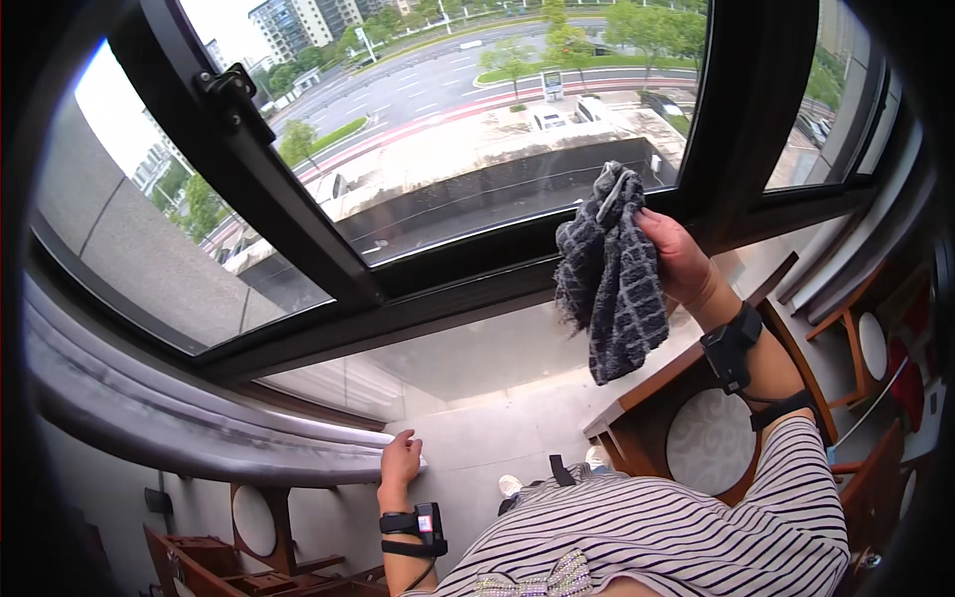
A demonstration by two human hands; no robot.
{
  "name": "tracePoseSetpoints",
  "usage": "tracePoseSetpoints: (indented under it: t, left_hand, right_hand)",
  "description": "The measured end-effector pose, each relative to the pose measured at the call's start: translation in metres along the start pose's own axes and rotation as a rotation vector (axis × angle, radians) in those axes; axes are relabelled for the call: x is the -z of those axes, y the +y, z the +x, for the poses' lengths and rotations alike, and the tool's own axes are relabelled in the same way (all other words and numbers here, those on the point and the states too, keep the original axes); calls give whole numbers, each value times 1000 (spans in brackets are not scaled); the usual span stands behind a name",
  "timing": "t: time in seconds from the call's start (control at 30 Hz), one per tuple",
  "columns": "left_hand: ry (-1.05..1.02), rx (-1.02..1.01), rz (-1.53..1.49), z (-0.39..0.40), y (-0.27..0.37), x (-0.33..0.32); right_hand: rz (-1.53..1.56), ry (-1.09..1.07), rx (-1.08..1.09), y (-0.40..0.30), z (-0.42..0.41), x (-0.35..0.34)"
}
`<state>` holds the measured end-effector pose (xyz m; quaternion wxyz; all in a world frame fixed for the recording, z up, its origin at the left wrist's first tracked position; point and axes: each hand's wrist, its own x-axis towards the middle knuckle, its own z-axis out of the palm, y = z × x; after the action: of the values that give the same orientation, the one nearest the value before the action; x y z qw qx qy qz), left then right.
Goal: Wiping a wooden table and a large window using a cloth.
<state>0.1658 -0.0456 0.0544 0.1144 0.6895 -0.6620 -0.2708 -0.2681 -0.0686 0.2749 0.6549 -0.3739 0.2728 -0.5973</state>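
Observation:
My right hand (675,254) grips a dark grey terry cloth (623,298) with a lighter check pattern. The bunched cloth hangs down in front of the lower rail of a dark window frame (477,250). Behind the cloth's top is the window pane (448,149). Lower down, my left hand (401,459) overlaps the end of a grey curtain (246,436), its fingers partly curled. Whether it touches or holds the fabric cannot be told.
A black window fitting (235,101) sits on the left sash bar. Wooden chairs with pale round seats, one at the right (712,440) and one at lower left (254,519), stand nearby. Pale floor tiles (477,440) lie below. Another curtain (865,224) hangs at the right.

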Motion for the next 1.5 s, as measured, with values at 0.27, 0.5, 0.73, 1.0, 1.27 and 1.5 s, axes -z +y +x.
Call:
tracePoseSetpoints:
  t: [0.27, 0.5, 0.73, 1.0, 1.27, 1.5]
  left_hand:
    - [194, 278, -16, -79, -50, 33]
    - [336, 575, 48, -177, -105, 9]
    - [205, 611, -86, -249, -138, -45]
    - [199, 615, 53, -205, -120, -16]
    - [175, 392, -53, -146, -61, -6]
    - [46, 227, -9, -102, -26, -3]
  right_hand:
    - [-117, -443, 493, -49, 116, -137]
    - [-886, 218, 1457, 69, 203, -242]
    - [-993, 205, 1169, 146, 185, -217]
    - [-968, 246, 1211, 107, 182, -250]
    - [-1031, 323, 1049, 160, 171, -224]
    - [-1312, -4, 255, 181, 137, -144]
